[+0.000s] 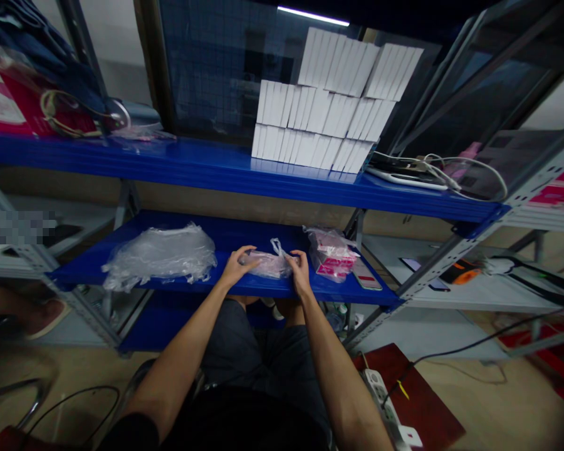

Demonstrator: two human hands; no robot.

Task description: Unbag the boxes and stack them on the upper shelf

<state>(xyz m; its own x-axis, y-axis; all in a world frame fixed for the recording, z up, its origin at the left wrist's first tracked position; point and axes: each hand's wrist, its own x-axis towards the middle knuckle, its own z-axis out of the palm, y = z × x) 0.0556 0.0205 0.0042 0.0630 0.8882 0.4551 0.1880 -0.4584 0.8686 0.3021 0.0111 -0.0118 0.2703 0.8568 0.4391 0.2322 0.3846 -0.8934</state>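
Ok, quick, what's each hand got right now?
Left hand: closed, holding the left end of the plastic-wrapped pink packet.
Right hand: closed, holding the same packet's right end by its clear plastic.

Saturated blue across the upper shelf [192, 164] and lower shelf [244, 229]; plain white on the stacked boxes [317, 113], thin dark seams between. Milky, see-through white in the heap of plastic bags [162, 254]; pale pink through the clear-wrapped packet [266, 266]; hot pink and paler pink on the bagged boxes [331, 260]. Grey with dark slots on the upright post [529, 186]; charcoal on the shorts [235, 341]; bright orange with black on the tool [464, 275].
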